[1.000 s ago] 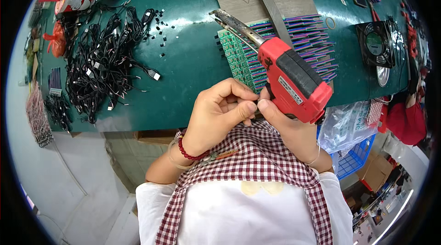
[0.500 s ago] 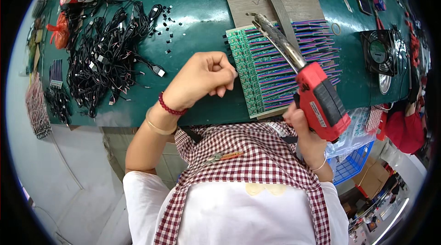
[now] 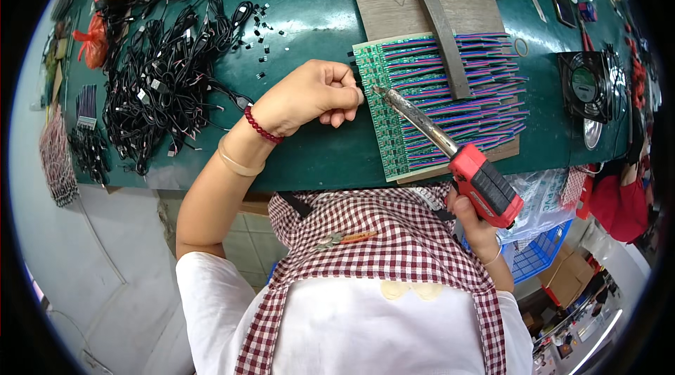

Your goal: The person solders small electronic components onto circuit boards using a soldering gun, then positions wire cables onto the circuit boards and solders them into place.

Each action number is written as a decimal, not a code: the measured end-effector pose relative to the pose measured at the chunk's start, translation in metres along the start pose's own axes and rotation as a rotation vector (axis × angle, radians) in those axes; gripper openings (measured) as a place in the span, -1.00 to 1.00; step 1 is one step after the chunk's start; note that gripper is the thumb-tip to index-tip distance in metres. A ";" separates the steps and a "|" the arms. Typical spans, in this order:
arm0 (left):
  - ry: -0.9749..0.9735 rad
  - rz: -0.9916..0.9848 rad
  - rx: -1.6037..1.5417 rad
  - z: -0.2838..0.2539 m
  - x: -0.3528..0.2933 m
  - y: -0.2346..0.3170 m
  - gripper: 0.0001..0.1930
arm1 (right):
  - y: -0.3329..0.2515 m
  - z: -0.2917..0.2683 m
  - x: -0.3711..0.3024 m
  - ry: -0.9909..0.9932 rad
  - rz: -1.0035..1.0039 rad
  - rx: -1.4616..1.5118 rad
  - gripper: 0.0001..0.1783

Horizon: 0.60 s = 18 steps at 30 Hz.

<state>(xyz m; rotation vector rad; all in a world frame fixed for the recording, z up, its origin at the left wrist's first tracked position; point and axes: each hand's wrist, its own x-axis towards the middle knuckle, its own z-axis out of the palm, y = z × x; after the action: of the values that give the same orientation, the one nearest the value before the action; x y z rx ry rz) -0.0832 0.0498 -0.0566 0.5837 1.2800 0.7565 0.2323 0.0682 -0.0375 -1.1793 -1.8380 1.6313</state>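
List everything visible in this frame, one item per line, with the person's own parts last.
Circuit board panel: one, green, on the wooden board.
Ribbon wires: many, purple-blue, across the panel.
Soldering gun: one, red and black, tip on the panel.
Wooden board: one, brown, mid-table.
Grey strip: one, lying over the wires.
Cable pile: black, table's left.
Fan: one, black, right.
Table: green.
Left hand: fist at panel's left edge.
Right hand: grips the gun.

Single head-worn fisheye, steeply down, close over green workbench [image 3: 309, 157], rim perhaps distorted.
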 end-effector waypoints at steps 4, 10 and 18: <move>-0.023 -0.024 -0.026 -0.002 0.001 0.000 -0.87 | 0.001 0.002 0.002 0.005 -0.010 -0.007 -0.76; -0.035 -0.026 -0.050 -0.002 0.002 0.001 -0.86 | -0.001 0.002 0.003 -0.035 -0.023 -0.111 -0.77; -0.016 -0.022 -0.037 -0.001 0.002 0.000 -0.87 | 0.003 -0.001 -0.002 -0.085 -0.010 -0.155 -0.78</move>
<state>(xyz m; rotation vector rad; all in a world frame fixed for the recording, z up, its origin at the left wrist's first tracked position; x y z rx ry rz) -0.0835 0.0511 -0.0584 0.5437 1.2534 0.7550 0.2351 0.0665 -0.0401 -1.1782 -2.0524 1.5791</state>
